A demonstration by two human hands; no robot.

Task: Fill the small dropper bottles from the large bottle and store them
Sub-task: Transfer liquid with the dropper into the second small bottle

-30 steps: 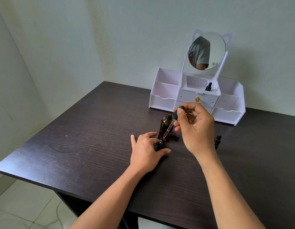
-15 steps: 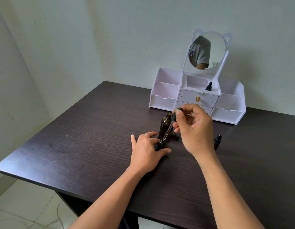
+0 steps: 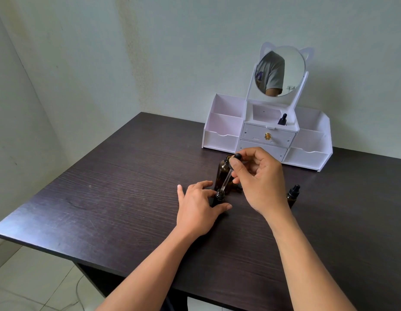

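My left hand (image 3: pixel 198 207) rests on the dark table and holds a small open dropper bottle (image 3: pixel 219 197) between thumb and fingers. My right hand (image 3: pixel 259 180) pinches a dropper (image 3: pixel 227 176) by its black bulb, with the glass tip slanting down into that bottle's neck. Just behind stands the large amber bottle (image 3: pixel 222 173), open. Another small capped dropper bottle (image 3: pixel 292 195) stands to the right of my right hand. A third small one (image 3: pixel 282 120) sits on the top shelf of the white organizer (image 3: pixel 222 136).
The white organizer with drawers, side compartments and a round cat-ear mirror (image 3: pixel 291 70) stands at the back against the wall. The dark wooden table (image 3: pixel 127 187) ends at a front edge near me and a left edge by the wall.
My right hand has sunk slightly, bringing the dropper lower into the small bottle. My left hand and the bottles have stayed put.
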